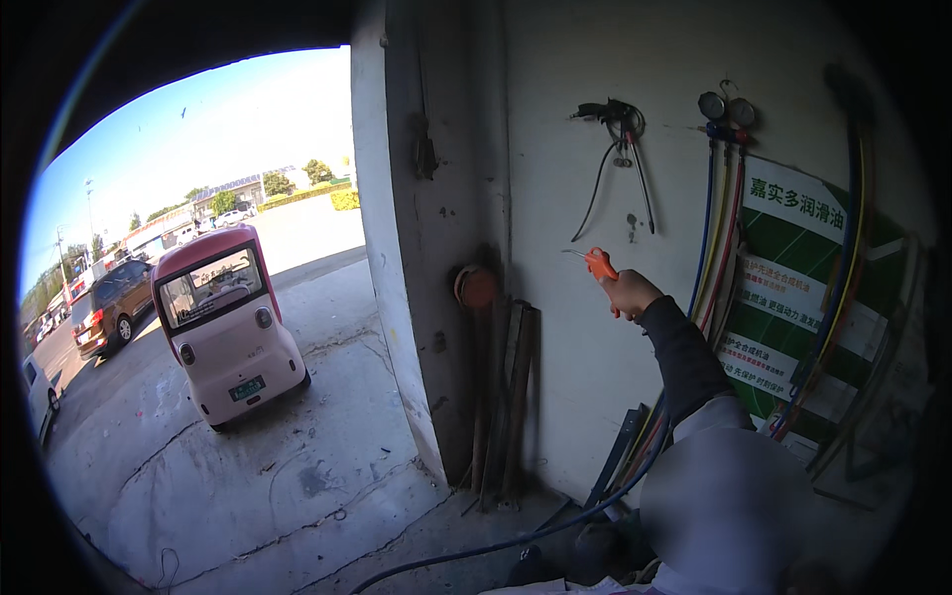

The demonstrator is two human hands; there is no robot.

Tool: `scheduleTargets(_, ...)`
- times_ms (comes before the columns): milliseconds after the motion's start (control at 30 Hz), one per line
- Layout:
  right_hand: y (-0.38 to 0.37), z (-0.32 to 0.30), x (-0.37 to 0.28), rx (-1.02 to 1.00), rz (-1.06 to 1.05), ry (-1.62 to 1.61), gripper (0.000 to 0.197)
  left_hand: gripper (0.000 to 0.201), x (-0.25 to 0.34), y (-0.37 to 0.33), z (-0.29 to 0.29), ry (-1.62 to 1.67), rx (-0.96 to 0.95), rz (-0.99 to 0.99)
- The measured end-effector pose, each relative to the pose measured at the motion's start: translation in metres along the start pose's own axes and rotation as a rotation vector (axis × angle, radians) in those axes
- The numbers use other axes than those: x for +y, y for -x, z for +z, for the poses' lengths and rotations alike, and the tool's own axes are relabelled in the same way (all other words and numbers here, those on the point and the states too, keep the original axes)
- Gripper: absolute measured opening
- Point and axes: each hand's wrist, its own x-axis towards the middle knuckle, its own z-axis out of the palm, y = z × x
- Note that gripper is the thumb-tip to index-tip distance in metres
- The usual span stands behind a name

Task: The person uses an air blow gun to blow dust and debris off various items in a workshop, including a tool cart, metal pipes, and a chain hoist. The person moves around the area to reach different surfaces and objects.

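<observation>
My right arm (684, 347), in a dark sleeve, reaches up from the lower right toward the pale wall. At its end my right hand (632, 294) is closed round an orange tool (599, 263) that looks like an air blow gun. A thin metal nozzle points left from it, and part of its grip shows below the fingers. Above the hand, a black spray-gun-like tool with a hose (617, 114) hangs on the wall. A blurred patch covers the lower part of my arm. My left hand does not show.
Gauges (727, 109) with coloured hoses hang right of my hand, over a green poster (783, 288). A dark blue hose (496, 543) curves across the floor. Long bars (518, 397) lean beside the pillar (402, 248). Outside the doorway stands a small pink vehicle (243, 347).
</observation>
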Motion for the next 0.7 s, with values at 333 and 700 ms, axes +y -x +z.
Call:
scheduleTargets(333,0.067,0.004,0.231,0.207,0.269,-0.224,0.043,0.05,-0.015,0.035,0.004,-0.218,-0.194,-0.104)
scheduleTargets(700,0.136,0.133,0.342,-0.249,0.617,-0.036,0.048,0.04,0.02,0.023,0.049,-0.129,-0.322,-0.144)
